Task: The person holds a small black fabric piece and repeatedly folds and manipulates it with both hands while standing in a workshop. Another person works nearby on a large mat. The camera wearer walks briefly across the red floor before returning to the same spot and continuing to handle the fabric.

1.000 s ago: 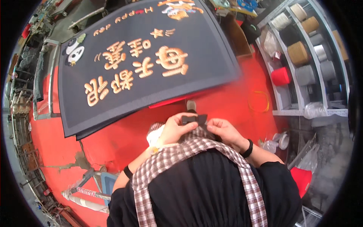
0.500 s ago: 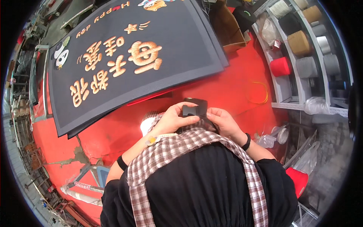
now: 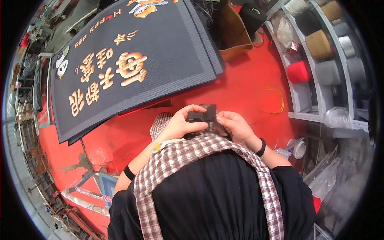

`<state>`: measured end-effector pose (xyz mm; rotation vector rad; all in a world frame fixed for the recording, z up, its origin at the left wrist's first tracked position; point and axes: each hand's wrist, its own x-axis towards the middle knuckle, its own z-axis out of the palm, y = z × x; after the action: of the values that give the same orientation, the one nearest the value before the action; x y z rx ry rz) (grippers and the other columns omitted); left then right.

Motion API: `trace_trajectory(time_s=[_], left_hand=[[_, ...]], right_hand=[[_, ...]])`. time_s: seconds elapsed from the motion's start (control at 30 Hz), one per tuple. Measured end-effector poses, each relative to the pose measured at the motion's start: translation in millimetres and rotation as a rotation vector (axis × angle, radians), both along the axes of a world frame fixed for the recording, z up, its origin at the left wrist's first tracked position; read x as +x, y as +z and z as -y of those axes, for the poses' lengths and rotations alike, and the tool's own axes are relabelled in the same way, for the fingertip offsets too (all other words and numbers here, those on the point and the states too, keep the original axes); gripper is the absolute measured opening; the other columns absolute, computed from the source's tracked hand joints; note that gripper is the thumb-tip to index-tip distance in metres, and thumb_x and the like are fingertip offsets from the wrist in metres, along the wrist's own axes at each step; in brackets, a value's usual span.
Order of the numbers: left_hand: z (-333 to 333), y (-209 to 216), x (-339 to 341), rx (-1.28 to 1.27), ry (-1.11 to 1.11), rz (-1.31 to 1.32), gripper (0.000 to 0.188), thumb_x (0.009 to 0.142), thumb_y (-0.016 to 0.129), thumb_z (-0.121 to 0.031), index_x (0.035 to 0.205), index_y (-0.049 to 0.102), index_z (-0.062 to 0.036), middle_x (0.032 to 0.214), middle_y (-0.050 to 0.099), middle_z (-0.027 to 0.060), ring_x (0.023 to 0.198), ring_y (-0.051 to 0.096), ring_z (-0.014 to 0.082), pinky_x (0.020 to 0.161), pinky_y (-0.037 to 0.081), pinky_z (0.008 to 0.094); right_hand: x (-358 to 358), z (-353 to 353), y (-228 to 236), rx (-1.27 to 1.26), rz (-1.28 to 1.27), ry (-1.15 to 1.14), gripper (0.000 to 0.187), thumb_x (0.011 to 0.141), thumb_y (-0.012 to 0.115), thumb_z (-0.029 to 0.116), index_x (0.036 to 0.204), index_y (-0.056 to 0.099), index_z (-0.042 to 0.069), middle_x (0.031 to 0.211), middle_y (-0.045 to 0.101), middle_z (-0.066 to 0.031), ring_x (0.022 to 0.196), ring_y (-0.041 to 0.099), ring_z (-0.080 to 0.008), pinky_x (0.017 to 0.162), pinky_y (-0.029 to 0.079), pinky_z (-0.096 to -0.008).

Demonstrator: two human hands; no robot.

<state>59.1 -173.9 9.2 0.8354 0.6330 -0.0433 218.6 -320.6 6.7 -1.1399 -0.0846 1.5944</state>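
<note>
In front of my apron, my left hand [image 3: 179,125] grips a small dark object [image 3: 209,113] between thumb and fingers. It looks flat and boxy, with a black flap-like piece standing up, but its exact kind cannot be made out. My right hand [image 3: 239,127] is closed in a pinch at the object's right edge, where a dark strip seems to hang down. Just beyond both hands lies a stack of dark grey mats [image 3: 160,86], the top one bearing raised orange lettering and cartoon animals.
On the right stands a white shelf [image 3: 306,117] with yarn cones, among them a red cone [image 3: 298,72] and a brown cone [image 3: 319,44]. A cardboard box [image 3: 236,34] is at the back. Yellow cord [image 3: 282,102] lies on the red floor [image 3: 256,92]. Metal frames [image 3: 86,202] stand lower left.
The view has shifted, so the mats sit further left. The small dark object has turned in my hands, and its flap-like piece now stands more upright.
</note>
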Motion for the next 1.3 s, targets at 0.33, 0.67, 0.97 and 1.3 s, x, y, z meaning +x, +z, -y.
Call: trace_trajectory(time_s=[0.33,0.67,0.97,1.3], left_hand=[[12,2,12,0.091,0.069,0.05,0.044,0.078,0.069,-0.003,0.118,0.052,0.0016,0.105,0.061,0.0092,0.096,0.058,0.0126,0.085,0.047,0.0257],[11,-7,15,-0.002,0.138,0.097,0.038,0.076,0.067,0.002,0.109,0.05,-0.0042,0.104,0.058,0.0035,0.1,0.056,0.0122,0.09,0.044,0.0272],[8,-11,15,0.025,0.047,0.048,0.044,0.072,0.07,0.003,0.113,0.052,-0.0019,0.106,0.06,0.0058,0.101,0.056,0.0126,0.091,0.044,0.0277],[4,-13,-14,0.221,0.057,-0.03,0.035,0.07,0.073,-0.011,0.101,0.062,0.0014,0.092,0.061,0.0073,0.092,0.058,0.0145,0.081,0.047,0.0274]], right_hand=[[15,-5,-6,0.015,-0.009,0.069,0.014,0.09,0.059,0.018,0.092,0.061,0.004,0.078,0.061,0.0008,0.063,0.052,-0.0057,0.058,0.041,-0.0198],[19,-5,-8,-0.004,-0.039,0.075,0.011,0.09,0.06,0.015,0.091,0.06,0.005,0.082,0.063,-0.0003,0.068,0.057,-0.006,0.061,0.046,-0.0194],[20,-9,-10,-0.006,-0.026,0.086,0.009,0.09,0.058,0.012,0.092,0.06,0.003,0.084,0.063,-0.0015,0.07,0.058,-0.0067,0.062,0.047,-0.0201],[5,-31,-15,-0.073,0.071,0.256,0.012,0.087,0.059,0.003,0.099,0.057,0.0,0.089,0.063,-0.0035,0.08,0.06,-0.0081,0.073,0.049,-0.021]])
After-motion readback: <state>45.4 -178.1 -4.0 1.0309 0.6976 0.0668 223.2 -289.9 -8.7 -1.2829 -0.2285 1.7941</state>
